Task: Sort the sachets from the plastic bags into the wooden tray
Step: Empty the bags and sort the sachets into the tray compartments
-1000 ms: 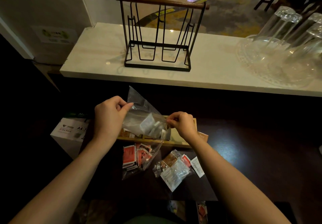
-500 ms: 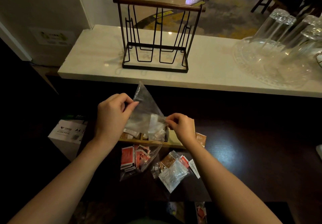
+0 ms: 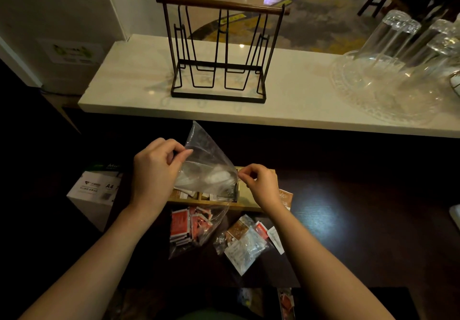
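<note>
Dim light falls on the dark table (image 3: pixel 361 220) as my left hand (image 3: pixel 154 170) and right hand (image 3: pixel 261 182) pinch opposite edges of a limp, slippery plastic bag (image 3: pixel 206 165) of sachets, upended over the wooden tray (image 3: pixel 249 204) near the table's far edge.

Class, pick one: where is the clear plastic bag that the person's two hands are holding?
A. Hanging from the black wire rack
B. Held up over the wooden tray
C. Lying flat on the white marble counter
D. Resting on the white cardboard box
B: the left hand and right hand pinch the clear plastic bag at its two sides, above the wooden tray.
</note>
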Demonstrator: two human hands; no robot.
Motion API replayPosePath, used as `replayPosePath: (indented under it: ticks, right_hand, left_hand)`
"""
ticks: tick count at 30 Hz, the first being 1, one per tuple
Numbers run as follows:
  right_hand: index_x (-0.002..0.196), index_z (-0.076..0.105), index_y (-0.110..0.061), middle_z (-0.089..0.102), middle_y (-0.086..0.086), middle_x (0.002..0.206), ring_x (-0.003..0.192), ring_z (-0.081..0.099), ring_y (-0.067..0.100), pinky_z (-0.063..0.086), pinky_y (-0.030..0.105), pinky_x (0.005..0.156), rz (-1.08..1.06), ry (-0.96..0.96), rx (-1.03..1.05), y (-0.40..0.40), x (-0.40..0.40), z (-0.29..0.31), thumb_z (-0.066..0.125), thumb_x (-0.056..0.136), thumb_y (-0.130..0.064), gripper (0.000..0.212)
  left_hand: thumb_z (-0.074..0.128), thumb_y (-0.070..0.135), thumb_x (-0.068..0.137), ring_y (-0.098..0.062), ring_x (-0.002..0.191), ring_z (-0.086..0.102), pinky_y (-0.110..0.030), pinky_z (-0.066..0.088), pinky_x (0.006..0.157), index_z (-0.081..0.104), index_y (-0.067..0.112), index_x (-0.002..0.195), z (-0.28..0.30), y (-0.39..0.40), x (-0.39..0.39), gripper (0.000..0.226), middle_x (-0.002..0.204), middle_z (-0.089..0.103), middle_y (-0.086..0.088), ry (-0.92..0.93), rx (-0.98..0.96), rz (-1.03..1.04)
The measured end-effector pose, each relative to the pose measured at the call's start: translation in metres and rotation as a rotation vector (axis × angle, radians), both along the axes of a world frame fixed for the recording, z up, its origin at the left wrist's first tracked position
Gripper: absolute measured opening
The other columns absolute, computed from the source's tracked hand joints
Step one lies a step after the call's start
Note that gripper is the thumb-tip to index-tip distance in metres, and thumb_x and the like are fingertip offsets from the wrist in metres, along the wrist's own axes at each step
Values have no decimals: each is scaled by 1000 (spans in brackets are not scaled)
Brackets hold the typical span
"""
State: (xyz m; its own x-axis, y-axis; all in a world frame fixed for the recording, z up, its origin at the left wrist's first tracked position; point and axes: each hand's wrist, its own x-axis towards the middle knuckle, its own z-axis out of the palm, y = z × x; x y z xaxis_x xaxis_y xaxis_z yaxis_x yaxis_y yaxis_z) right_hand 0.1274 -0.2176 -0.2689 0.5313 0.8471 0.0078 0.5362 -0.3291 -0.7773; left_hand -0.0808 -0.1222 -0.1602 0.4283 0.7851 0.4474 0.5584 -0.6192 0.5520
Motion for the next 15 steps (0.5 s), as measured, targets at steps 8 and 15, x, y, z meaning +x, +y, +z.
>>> replayPosePath:
  ticks: [8, 15]
  right_hand:
    - [84, 67, -17, 61, -9, 74, 67, 55, -3, 39, 4, 61, -174, -22, 75, -23, 26, 10, 64, 87, -14, 5]
    - [92, 61, -16, 60, -4, 73, 66, 57, 15, 41, 29, 63, -446, -106, 42, -70, 63, -7, 59, 84, -8, 11]
  left_hand:
    - [59, 20, 89, -14, 62, 48, -18, 32, 53, 62, 11, 91, -23, 7, -11, 10, 71, 50, -2, 2, -152, 151]
    - [48, 42, 92, -3, 74, 56, -24, 52, 65, 59, 25, 95, -85, -46, 12, 21, 98, 57, 9, 494, -470, -120]
